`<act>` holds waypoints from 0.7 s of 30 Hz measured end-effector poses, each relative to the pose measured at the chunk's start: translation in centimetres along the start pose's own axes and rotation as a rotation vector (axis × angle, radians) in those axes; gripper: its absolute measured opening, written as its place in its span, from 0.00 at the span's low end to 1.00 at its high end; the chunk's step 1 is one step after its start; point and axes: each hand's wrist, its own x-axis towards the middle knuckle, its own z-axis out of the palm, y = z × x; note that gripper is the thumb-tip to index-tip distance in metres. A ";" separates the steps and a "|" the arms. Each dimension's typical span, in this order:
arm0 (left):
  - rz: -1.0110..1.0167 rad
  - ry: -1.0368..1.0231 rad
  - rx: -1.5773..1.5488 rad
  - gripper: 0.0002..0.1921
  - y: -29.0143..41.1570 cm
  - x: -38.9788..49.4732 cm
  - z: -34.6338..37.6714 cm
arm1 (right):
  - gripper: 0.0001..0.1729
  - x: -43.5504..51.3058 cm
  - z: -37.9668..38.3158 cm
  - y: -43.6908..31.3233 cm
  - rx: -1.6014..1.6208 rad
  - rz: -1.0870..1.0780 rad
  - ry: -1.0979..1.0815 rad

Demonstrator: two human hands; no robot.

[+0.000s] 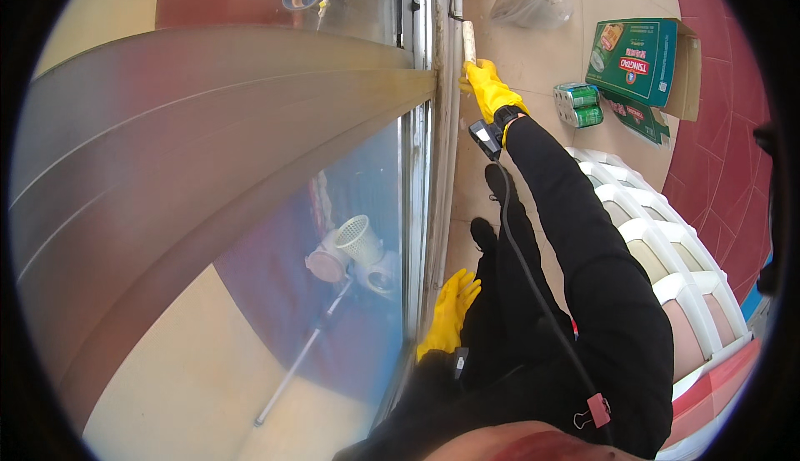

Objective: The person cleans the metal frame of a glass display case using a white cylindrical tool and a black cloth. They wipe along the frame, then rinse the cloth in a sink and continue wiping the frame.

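Observation:
My right hand (490, 89), in a yellow rubber glove, is closed around the lower end of a white cylindrical tool (469, 41). A bent dark metal rod (452, 10) juts from the tool's far end, close to the worn white door or window frame (444, 148). My left hand (449, 311), also gloved in yellow, is low beside my leg and near the same frame. Its fingers are spread, and nothing shows in it. Clouded glass (362, 180) and a broad brown metal crossbar (219, 92) lie left of the frame.
Right of my hand, a shrink-wrapped pack of green cans (578, 105) stands by an open green Tsingtao carton (631, 61). A clear plastic bag (531, 2) lies farther ahead. White lattice-like objects (656, 230) crowd my right side. Behind the glass are a basket (359, 239) and pole (300, 361).

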 end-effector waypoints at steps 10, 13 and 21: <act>0.035 0.004 -0.012 0.28 -0.5 0.0 -0.3 | 0.28 0.4 3.5 -3.8 0.155 -0.226 0.026; 0.004 0.014 0.006 0.27 -0.8 -0.5 0.0 | 0.27 1.8 3.5 -3.7 0.105 -0.315 0.039; -0.019 0.029 0.057 0.28 -1.0 0.2 -0.7 | 0.31 6.4 3.5 -4.7 -0.475 -0.489 0.234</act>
